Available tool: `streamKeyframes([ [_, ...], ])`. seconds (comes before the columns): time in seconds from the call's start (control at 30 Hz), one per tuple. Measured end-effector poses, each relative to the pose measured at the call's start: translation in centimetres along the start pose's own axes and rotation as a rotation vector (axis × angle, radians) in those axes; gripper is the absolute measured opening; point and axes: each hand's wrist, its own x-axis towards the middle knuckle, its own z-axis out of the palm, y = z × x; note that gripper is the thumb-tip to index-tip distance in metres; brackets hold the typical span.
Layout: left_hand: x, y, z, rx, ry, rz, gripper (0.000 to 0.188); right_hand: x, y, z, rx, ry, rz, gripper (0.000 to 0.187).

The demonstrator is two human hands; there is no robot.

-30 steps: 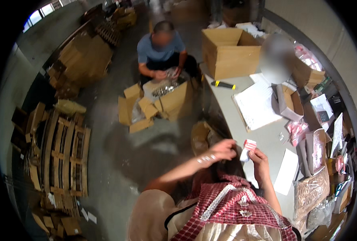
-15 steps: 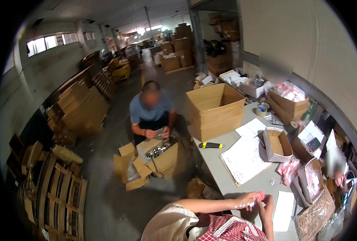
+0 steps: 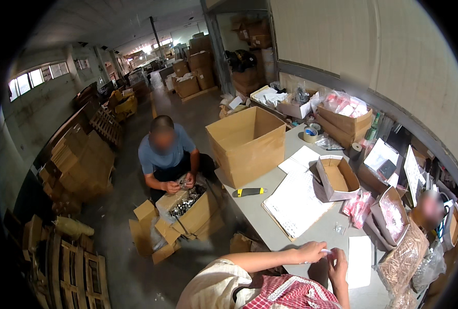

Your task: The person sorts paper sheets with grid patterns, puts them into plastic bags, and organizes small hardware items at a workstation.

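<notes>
The left hand [image 3: 311,252] and the right hand [image 3: 337,270] are pinching a small pale packet [image 3: 326,251] between their fingertips, keeping it above the gray table [image 3: 255,215], left of a white sheet [image 3: 359,261]. Farther off, a yellow-and-black utility knife [image 3: 249,192] is lying near a clipboard with papers [image 3: 297,203], while a co-worker [image 3: 164,158] is leaning over a carton of metal parts [image 3: 204,218].

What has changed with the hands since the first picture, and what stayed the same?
The left hand, apart from the small packet one second ago, has moved rightward to join the right hand on it. The yellow-and-black cutter, clipboard and large open carton stayed on the table.
</notes>
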Motion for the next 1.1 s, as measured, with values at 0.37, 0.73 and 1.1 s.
streamKeyframes([
  [0.37,-2.2,-3.7,2.3,0.219,0.260,0.144,0.023,-0.9,2.9,3.0,-0.069,0.037,-0.146,0.029],
  [0.73,-2.7,-4.1,4.5,0.241,0.332,0.140,0.023,-0.7,3.9,3.6,-0.045,-0.062,-0.198,0.026],
  [1.1,-2.3,-3.5,1.4,-0.170,0.082,0.023,0.031,-0.9,2.4,0.0,0.871,-0.236,0.461,0.026],
])
